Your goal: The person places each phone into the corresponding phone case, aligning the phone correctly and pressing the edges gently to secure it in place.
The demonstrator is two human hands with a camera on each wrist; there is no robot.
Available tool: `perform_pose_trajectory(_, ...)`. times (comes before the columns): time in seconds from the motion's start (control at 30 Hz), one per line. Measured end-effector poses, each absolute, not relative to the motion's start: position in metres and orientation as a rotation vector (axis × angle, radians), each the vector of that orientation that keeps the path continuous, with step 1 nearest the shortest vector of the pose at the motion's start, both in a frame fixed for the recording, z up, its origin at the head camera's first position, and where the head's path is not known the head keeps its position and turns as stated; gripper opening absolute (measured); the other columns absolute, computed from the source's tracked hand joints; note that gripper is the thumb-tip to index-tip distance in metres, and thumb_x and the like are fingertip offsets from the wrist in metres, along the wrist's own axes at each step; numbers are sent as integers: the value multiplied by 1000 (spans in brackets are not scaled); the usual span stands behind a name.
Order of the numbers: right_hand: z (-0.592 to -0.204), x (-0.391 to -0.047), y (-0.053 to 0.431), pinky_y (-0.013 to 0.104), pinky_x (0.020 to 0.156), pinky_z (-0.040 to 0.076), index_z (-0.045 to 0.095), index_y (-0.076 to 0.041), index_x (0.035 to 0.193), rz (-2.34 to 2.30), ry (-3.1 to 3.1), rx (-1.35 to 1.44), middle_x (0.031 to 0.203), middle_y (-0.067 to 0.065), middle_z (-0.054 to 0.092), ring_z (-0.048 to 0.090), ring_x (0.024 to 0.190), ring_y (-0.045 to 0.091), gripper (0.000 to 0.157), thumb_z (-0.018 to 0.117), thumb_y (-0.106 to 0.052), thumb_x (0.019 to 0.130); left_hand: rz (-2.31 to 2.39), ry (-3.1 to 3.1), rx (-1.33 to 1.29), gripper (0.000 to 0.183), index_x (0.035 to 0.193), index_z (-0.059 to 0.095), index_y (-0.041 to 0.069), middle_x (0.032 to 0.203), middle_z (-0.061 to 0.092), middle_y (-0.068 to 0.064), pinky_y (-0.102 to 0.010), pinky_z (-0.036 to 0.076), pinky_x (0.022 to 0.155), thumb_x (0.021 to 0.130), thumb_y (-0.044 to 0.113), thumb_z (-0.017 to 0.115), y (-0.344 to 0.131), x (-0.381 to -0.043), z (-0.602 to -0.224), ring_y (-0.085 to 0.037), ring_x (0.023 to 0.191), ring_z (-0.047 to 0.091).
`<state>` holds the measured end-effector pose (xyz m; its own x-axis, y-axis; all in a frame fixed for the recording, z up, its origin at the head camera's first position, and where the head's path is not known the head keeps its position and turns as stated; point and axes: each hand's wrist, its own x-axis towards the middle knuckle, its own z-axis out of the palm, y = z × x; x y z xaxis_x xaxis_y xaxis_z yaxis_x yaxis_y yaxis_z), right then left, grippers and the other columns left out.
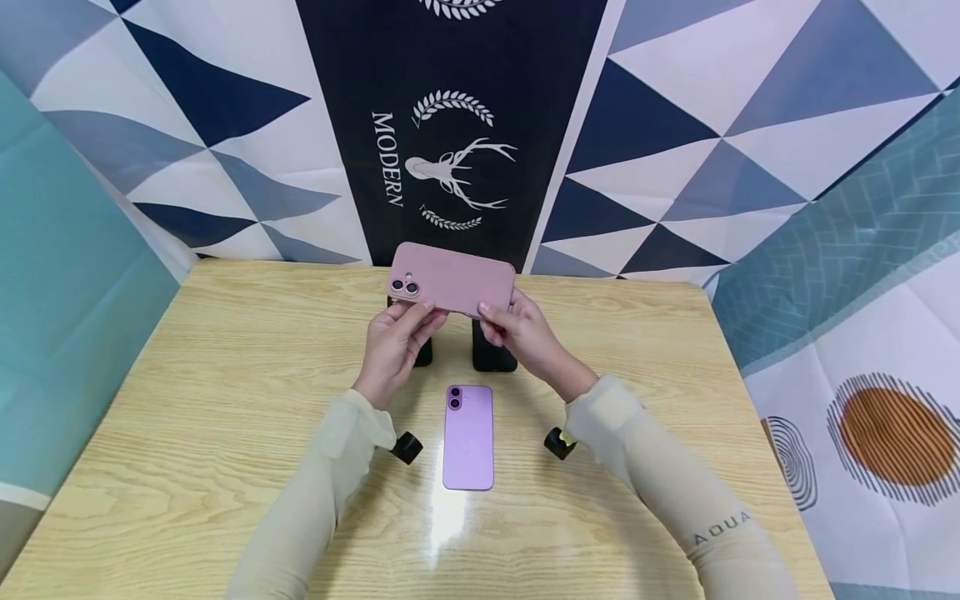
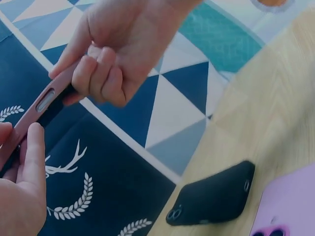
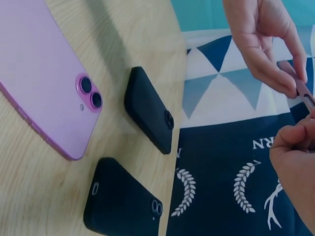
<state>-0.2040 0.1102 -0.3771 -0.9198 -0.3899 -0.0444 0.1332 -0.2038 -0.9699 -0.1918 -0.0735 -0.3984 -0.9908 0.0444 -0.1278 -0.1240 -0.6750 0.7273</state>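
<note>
Head view: we hold the pink case (image 1: 457, 279) up near the table's (image 1: 225, 375) far edge, wood spreading wide on both sides; our left hand (image 1: 396, 343) and right hand (image 1: 531, 340) pinch it between thumb and fingers. Left wrist view: the right hand's fingers curl at one end. Right wrist view: two black cases (image 3: 146, 109) lie apart near the edge.

On the wood-grain bench (image 1: 225, 417) before me lie a lavender phone (image 1: 468, 450), camera side up, and, farther off, two black phone cases (image 1: 494, 355). I face cloth (image 1: 675, 117) with blue-and-white triangles and a black panel (image 1: 465, 50) reading MODERN; teal cloth (image 1: 90, 275) hangs at my left.
</note>
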Motion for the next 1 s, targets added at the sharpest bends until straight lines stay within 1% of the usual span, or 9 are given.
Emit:
perform_pose_trajectory(0.17,-380,-202,105,17,50,37,41,-10,100,-2202,1714,-325,59,-2,51,42,50,8,8,40,-2,98,2770,1150,-180,19,84,66,6,81,70,-5,-27,56,82,91,-5,52,-69,-192,-398,-13,80,69)
perform_pose_trajectory(0.3,-382,-200,101,18,51,38,40,-10,99,-2190,1699,-332,60,-2,52,43,50,8,9,41,-1,97,2753,1121,-217,20,83,66,5,80,70,-5,-27,55,82,92,-4,51,-68,-191,-398,-13,80,70)
perform_pose_trajectory(0.57,-382,-200,100,18,51,43,42,-9,99,-2140,1733,-291,60,-3,57,47,51,7,11,48,0,94,2749,1124,-232,18,88,63,4,83,70,-6,-26,55,81,94,-3,48,-72,-193,-395,-14,82,70)
perform_pose_trajectory(0.7,-381,-199,100,19,54,46,42,-7,103,-2007,1825,-262,62,-3,59,51,52,8,15,52,-3,93,2757,1134,-224,18,87,61,5,81,71,-6,-27,56,79,94,-3,46,-77,-196,-395,-14,80,70)
perform_pose_trajectory(0.83,-381,-198,102,22,59,50,47,-2,105,-1856,1896,-283,67,-1,61,55,55,9,16,54,-9,93,2752,1160,-224,24,83,63,7,79,70,-4,-26,57,76,95,0,43,-82,-198,-397,-12,77,69)
perform_pose_trajectory(0.9,-382,-198,104,23,60,50,51,-1,105,-1802,1909,-292,69,-1,62,56,57,10,17,55,-13,93,2748,1186,-222,27,82,64,8,78,70,-3,-24,57,74,96,3,43,-84,-199,-397,-11,76,69)
perform_pose_trajectory(1.0,-386,-197,108,24,61,50,52,-2,106,-1771,1893,-283,71,0,62,56,58,11,20,54,-18,94,2743,1208,-226,27,81,66,9,77,70,-2,-23,58,71,97,5,43,-87,-200,-398,-10,73,69)
